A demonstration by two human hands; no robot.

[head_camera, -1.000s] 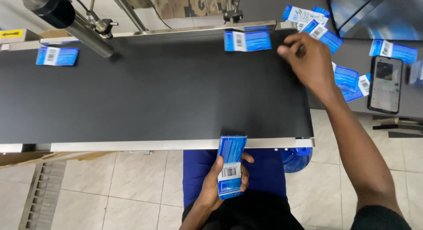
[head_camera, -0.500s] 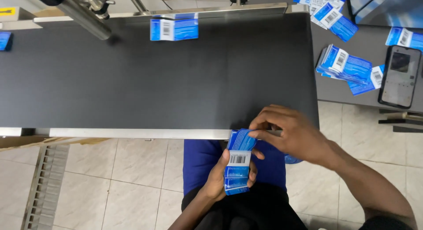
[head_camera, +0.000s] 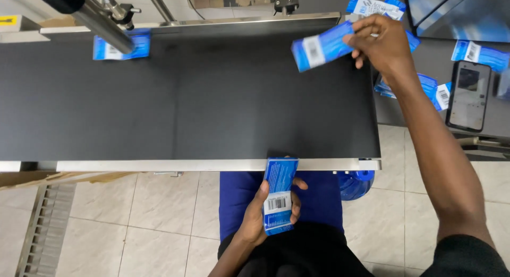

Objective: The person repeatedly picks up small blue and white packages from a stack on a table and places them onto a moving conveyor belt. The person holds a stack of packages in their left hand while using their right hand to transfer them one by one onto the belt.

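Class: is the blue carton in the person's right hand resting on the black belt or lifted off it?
Lifted: the right hand holds the flat blue cardboard carton tilted above the black conveyor belt.

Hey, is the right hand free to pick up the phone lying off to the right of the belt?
Probably not at once: the right hand already holds a blue packet over the belt. The phone lies uncovered beside that arm, so nothing else blocks it.
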